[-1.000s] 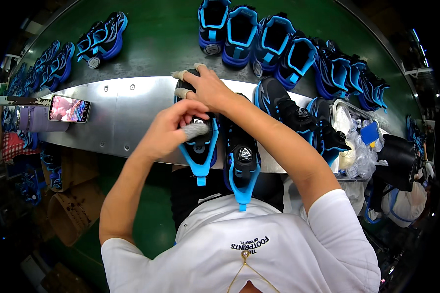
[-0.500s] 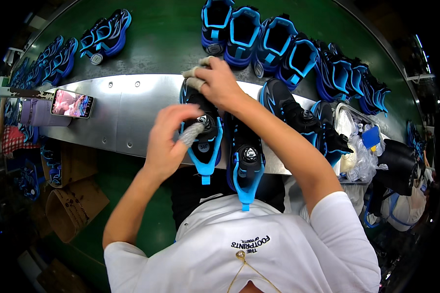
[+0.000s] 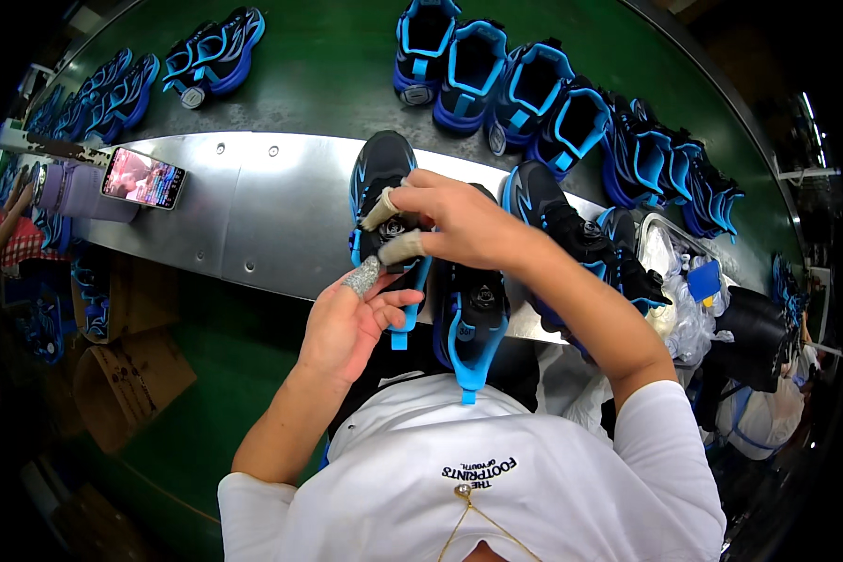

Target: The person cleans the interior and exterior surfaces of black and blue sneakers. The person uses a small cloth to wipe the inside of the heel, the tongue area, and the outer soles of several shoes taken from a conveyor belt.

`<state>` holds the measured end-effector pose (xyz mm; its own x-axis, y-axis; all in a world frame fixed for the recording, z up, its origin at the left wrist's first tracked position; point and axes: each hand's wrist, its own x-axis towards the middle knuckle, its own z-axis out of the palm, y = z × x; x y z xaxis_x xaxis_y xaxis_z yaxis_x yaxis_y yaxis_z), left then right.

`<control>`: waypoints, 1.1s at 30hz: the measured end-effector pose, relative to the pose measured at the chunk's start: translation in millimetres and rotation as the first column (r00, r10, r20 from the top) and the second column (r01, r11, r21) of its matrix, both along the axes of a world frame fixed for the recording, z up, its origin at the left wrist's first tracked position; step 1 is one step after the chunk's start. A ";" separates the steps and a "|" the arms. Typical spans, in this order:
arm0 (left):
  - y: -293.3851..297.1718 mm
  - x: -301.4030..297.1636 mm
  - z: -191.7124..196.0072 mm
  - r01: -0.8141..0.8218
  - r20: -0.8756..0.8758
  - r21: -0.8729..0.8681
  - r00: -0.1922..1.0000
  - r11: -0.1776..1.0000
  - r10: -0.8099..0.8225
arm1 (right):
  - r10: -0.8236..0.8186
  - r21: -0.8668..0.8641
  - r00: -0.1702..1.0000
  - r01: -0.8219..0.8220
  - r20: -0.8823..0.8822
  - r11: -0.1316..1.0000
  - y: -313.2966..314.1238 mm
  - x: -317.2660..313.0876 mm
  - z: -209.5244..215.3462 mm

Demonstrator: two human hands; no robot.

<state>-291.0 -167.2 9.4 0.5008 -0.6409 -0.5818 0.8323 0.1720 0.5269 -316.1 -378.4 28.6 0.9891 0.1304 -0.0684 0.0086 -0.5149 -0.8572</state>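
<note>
I count two black-and-blue shoes directly in front of me on the metal tabletop (image 3: 253, 215): the left shoe (image 3: 384, 178), under both hands, and the right shoe (image 3: 473, 318) just beside it, untouched. My right hand (image 3: 459, 220) lies over the left shoe's top with taped fingers curled together on its dial; I cannot tell exactly what they pinch. My left hand (image 3: 351, 323) is loosely open beneath, its taped fingertip touching the shoe's blue tongue. One phone (image 3: 142, 178) lies at the left. On the green belt (image 3: 328, 66) I count four shoes in the nearest row (image 3: 496, 80); the rest blur at the rim. The clutter at the right is hard to make out.
</note>
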 end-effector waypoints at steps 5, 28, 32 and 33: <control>-9.7 -4.3 -3.3 0.005 0.050 0.054 0.999 0.999 -0.008 | -0.014 -0.037 1.000 0.013 -0.007 0.999 4.4 -0.6 -11.9; 11.7 1.9 0.8 0.015 0.022 -0.051 1.000 0.999 -0.014 | -0.124 -0.136 0.991 0.128 0.041 0.982 29.4 9.6 10.6; 10.7 5.2 3.6 0.033 0.066 -0.049 0.997 0.998 -0.029 | -0.180 -0.163 0.969 0.207 0.167 0.965 43.6 6.3 -3.9; 9.1 3.3 5.7 -0.001 0.096 -0.024 0.995 1.000 0.003 | -0.256 -0.210 0.949 0.293 0.187 0.933 52.0 6.1 -5.4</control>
